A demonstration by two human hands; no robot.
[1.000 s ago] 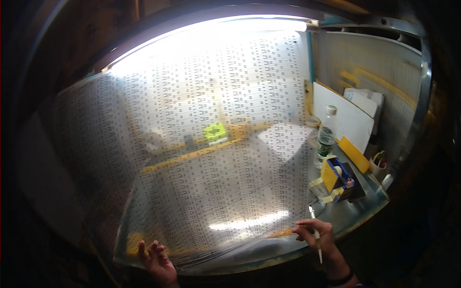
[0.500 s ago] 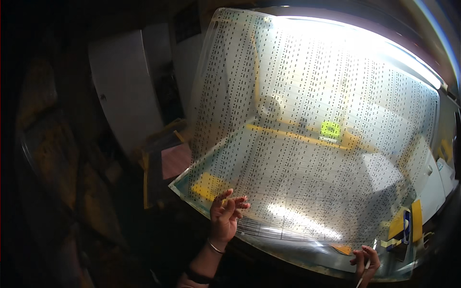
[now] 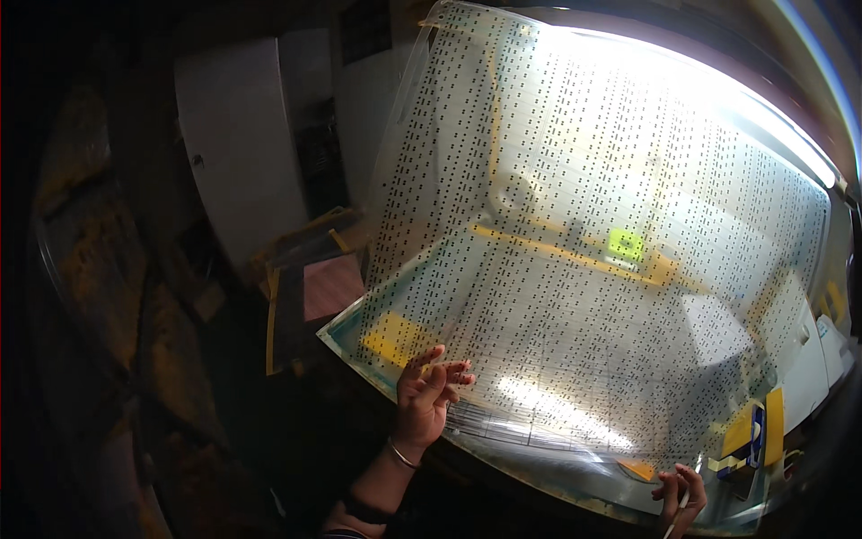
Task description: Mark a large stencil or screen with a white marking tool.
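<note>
A large clear film sheet (image 3: 575, 314) printed with rows of black dots spreads, slightly bowed, above a lit glass-topped table (image 3: 575, 499). At its near left edge my left hand (image 3: 422, 409) is closed, thumb in front and spread fingertips behind, with dots showing across them. My right hand (image 3: 684, 499), low at the near right corner, has its fingers curled around a thin white stick (image 3: 685, 499). Its fingertips meet the film's corner. Whether the stick is a pen or a brush I cannot make out.
A bright tube lamp (image 3: 781, 126) runs along the far right. Yellow and blue boxes (image 3: 750, 436) sit at the table's right end. Left of the table lean framed panels (image 3: 332, 287), and a pale door (image 3: 238, 153) stands farther back. A lime-green square (image 3: 626, 244) shows through the film.
The film's far left corner has shifted up and to the right. My left hand has moved slightly right and up; my right hand stays nearly in place. The whole view has shifted a little.
</note>
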